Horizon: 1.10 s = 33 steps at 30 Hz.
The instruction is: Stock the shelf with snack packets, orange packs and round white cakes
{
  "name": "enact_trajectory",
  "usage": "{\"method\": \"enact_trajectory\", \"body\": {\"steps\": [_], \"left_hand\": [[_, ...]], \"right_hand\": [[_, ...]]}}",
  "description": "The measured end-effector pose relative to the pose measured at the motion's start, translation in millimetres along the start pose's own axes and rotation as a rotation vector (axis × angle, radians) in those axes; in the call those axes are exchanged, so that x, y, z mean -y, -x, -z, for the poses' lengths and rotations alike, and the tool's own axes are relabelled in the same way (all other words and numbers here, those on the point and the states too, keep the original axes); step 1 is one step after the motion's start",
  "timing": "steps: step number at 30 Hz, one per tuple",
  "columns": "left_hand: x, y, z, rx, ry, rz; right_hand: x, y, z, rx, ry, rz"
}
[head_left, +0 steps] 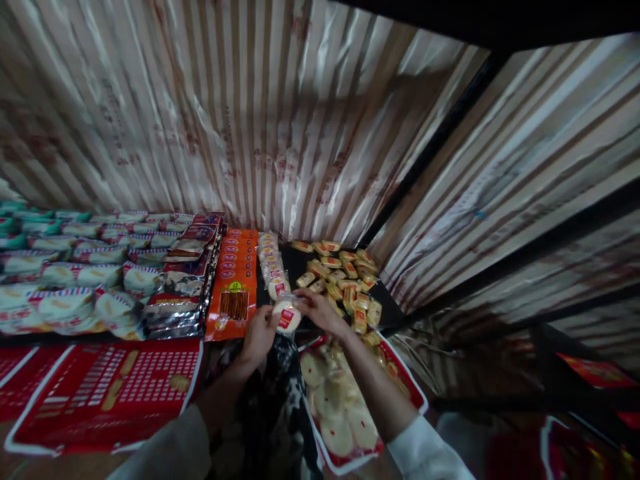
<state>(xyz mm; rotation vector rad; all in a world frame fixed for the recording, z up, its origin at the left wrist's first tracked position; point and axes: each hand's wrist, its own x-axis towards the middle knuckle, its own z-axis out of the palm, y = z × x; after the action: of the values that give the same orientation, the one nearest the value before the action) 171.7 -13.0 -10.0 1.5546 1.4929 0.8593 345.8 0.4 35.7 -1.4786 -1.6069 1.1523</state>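
Between my two hands is a round, pale packaged snack [287, 319] with a red label, in a clear wrapper. My left hand [261, 335] pinches its left edge, and my right hand [320, 312] grips its upper right side. Just beyond it, a row of similar wrapped round snacks [271, 261] runs back along the black shelf. Orange snack packets [233, 283] lie left of that row. To the right, many small yellow wrapped pieces [350, 283] are scattered on the shelf.
Below my right forearm sits a red basket [337, 460] holding round pale packages and yellow pieces. Another red basket [150, 380] is at lower left. Puffy white bags [75, 273] and dark packets [183, 283] fill the shelf's left. A corrugated wall [240, 120] rises behind.
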Motion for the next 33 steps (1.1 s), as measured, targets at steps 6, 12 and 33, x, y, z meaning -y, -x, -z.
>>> {"method": "enact_trajectory", "body": {"steps": [6, 12, 33], "left_hand": [[9.1, 2.3, -6.3, -0.041, 0.070, 0.098], [11.4, -7.6, -11.5, 0.024, 0.004, 0.136], [-1.4, -37.3, -19.6, -0.036, -0.404, 0.074]], "right_hand": [[-22.6, 4.1, -31.2, -0.210, -0.120, -0.097], [-33.1, -6.8, -38.9, -0.348, 0.123, -0.114], [-25.5, -37.9, -46.8, -0.304, 0.626, -0.123]]}}
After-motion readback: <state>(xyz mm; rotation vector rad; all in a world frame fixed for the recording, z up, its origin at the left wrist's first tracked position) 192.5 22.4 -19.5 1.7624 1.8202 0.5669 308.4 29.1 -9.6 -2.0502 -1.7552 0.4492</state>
